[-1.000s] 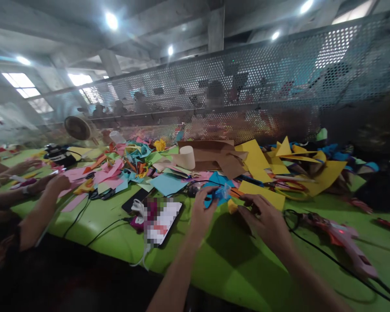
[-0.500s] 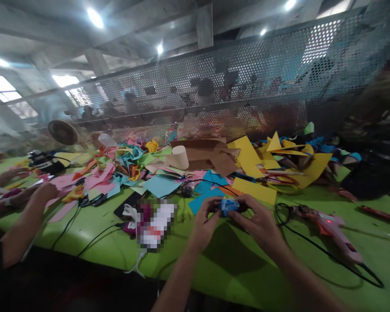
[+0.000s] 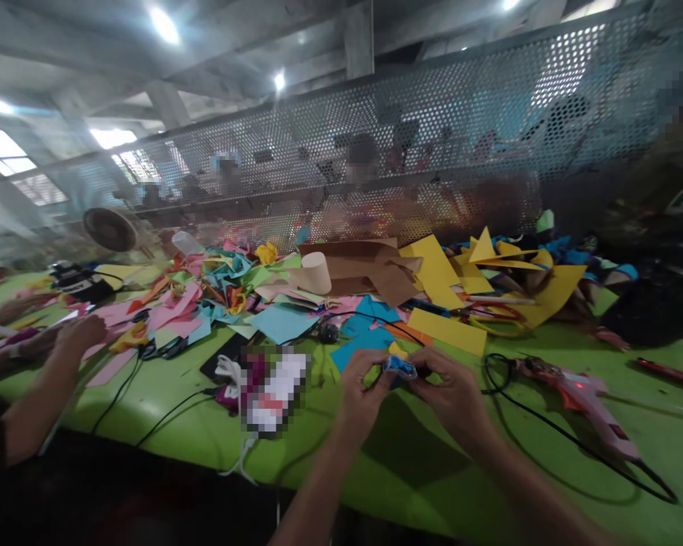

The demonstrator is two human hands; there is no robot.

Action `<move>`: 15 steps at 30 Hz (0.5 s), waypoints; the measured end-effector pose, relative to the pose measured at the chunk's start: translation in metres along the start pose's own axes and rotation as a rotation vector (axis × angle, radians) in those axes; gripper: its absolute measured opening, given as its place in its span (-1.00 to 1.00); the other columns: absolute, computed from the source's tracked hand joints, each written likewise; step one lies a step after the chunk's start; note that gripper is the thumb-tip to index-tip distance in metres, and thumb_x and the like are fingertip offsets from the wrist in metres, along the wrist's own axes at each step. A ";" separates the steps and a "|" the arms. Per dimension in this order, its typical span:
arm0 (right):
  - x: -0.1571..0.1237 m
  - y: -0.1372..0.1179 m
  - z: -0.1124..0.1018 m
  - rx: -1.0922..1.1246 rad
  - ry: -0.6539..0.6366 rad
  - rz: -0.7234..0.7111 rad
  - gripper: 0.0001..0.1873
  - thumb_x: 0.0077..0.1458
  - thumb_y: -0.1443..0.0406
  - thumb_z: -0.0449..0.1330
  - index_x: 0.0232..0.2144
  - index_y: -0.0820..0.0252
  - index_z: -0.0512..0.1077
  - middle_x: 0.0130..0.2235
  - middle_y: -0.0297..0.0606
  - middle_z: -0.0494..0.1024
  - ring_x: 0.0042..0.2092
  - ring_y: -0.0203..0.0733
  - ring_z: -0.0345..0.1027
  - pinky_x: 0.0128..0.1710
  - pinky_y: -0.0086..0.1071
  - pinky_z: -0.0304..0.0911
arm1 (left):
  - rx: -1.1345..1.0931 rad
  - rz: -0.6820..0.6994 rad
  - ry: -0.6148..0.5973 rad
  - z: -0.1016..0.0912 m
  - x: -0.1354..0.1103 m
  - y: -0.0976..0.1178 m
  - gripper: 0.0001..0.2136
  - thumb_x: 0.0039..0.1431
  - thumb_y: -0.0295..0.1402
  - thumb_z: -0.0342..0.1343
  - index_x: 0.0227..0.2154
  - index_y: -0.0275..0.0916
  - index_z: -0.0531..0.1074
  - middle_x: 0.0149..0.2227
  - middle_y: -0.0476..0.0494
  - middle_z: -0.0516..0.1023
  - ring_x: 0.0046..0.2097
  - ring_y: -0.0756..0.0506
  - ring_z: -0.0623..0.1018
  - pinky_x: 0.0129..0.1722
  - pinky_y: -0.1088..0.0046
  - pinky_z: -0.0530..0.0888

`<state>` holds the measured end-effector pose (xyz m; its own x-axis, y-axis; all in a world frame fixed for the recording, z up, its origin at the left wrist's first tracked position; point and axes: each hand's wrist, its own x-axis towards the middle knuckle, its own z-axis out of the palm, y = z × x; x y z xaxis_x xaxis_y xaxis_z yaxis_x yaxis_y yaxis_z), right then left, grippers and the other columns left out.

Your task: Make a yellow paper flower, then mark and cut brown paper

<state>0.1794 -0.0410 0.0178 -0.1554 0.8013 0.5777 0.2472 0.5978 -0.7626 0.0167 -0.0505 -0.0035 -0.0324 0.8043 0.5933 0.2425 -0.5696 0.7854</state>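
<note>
My left hand (image 3: 361, 396) and my right hand (image 3: 454, 394) meet above the green table (image 3: 421, 462), both pinching a small blue paper piece (image 3: 399, 368) between fingertips. Their fingers are curled around it. A blue paper sheet (image 3: 360, 341) and a yellow sheet (image 3: 448, 332) lie just beyond my hands.
A pink glue gun (image 3: 580, 398) with a black cord (image 3: 546, 432) lies to the right. A phone (image 3: 273, 387) and cables sit to the left. A heap of coloured paper scraps (image 3: 216, 292), a cardboard roll (image 3: 316, 273) and brown paper (image 3: 376, 269) fill the middle. Another person's hands (image 3: 62, 337) work at far left.
My hands came together on the blue paper piece and drew slightly nearer to me; the camera view shifted a little leftward and down.
</note>
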 end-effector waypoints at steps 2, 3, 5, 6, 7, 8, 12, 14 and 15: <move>0.000 0.001 0.000 -0.012 -0.013 0.007 -0.93 0.08 0.37 0.25 -0.45 0.15 0.47 -0.43 -0.32 0.51 -0.38 -0.21 0.40 -0.38 -0.41 0.29 | -0.010 -0.007 0.008 0.000 0.000 0.000 -0.88 0.22 -0.29 0.19 -0.25 -0.21 0.53 -0.24 -0.15 0.59 -0.15 -0.11 0.54 -0.10 0.33 0.47; 0.001 0.001 0.000 -0.021 -0.024 0.018 -0.95 0.08 0.36 0.26 -0.44 0.15 0.48 -0.43 -0.32 0.51 -0.38 -0.21 0.39 -0.38 -0.41 0.29 | -0.014 -0.015 0.011 -0.001 0.001 0.000 -0.88 0.21 -0.29 0.19 -0.26 -0.21 0.54 -0.24 -0.15 0.59 -0.15 -0.11 0.54 -0.10 0.34 0.48; 0.002 0.000 -0.001 -0.032 -0.057 0.047 -0.98 0.08 0.32 0.27 -0.38 0.16 0.49 -0.40 -0.30 0.51 -0.36 -0.20 0.39 -0.37 -0.40 0.30 | -0.015 -0.035 0.023 -0.002 0.001 0.000 -0.87 0.22 -0.28 0.18 -0.27 -0.22 0.54 -0.25 -0.15 0.58 -0.16 -0.12 0.54 -0.11 0.34 0.48; 0.002 -0.001 -0.002 -0.034 -0.071 0.060 -0.93 0.08 0.31 0.28 -0.33 0.16 0.49 -0.36 -0.28 0.51 -0.34 -0.19 0.39 -0.36 -0.39 0.32 | -0.008 -0.047 0.031 -0.002 0.002 0.000 -0.87 0.23 -0.28 0.18 -0.28 -0.22 0.54 -0.26 -0.15 0.57 -0.16 -0.11 0.54 -0.12 0.34 0.47; 0.003 -0.003 -0.003 -0.033 -0.078 0.070 -0.86 0.06 0.30 0.30 -0.26 0.15 0.49 -0.31 -0.26 0.51 -0.32 -0.19 0.40 -0.34 -0.38 0.34 | 0.003 -0.056 0.037 -0.003 0.002 0.000 -0.87 0.23 -0.28 0.17 -0.28 -0.22 0.54 -0.26 -0.14 0.57 -0.16 -0.11 0.53 -0.12 0.34 0.47; 0.003 -0.004 -0.004 -0.031 -0.080 0.075 -0.78 0.05 0.30 0.31 -0.20 0.14 0.48 -0.26 -0.24 0.51 -0.29 -0.18 0.40 -0.31 -0.37 0.36 | 0.017 -0.058 0.041 -0.003 0.002 0.000 -0.88 0.23 -0.29 0.17 -0.28 -0.21 0.54 -0.26 -0.14 0.56 -0.16 -0.11 0.53 -0.13 0.34 0.47; 0.004 -0.009 -0.007 -0.032 -0.074 0.040 -0.72 0.09 0.27 0.31 -0.11 0.10 0.48 -0.17 -0.18 0.50 -0.22 -0.15 0.42 -0.26 -0.32 0.40 | 0.070 0.012 0.003 -0.004 0.000 -0.003 -0.89 0.26 -0.32 0.13 -0.26 -0.19 0.53 -0.26 -0.14 0.57 -0.15 -0.12 0.51 -0.12 0.34 0.45; 0.004 -0.008 -0.007 -0.054 -0.077 0.010 -0.81 0.12 0.26 0.29 -0.18 0.11 0.51 -0.21 -0.18 0.51 -0.25 -0.14 0.43 -0.28 -0.31 0.40 | 0.098 0.059 -0.026 -0.003 0.000 -0.003 -0.90 0.27 -0.35 0.11 -0.25 -0.18 0.52 -0.26 -0.14 0.57 -0.16 -0.12 0.50 -0.13 0.34 0.43; 0.004 -0.008 -0.007 -0.066 -0.077 -0.001 -0.84 0.12 0.26 0.28 -0.20 0.11 0.52 -0.23 -0.18 0.52 -0.27 -0.15 0.43 -0.29 -0.31 0.40 | 0.114 0.076 -0.040 -0.003 0.000 -0.003 -0.90 0.28 -0.38 0.10 -0.25 -0.18 0.51 -0.26 -0.13 0.57 -0.16 -0.11 0.49 -0.13 0.35 0.43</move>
<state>0.1832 -0.0427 0.0280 -0.2278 0.8018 0.5525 0.3095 0.5976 -0.7397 0.0126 -0.0495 -0.0056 0.0280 0.7669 0.6412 0.3517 -0.6080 0.7118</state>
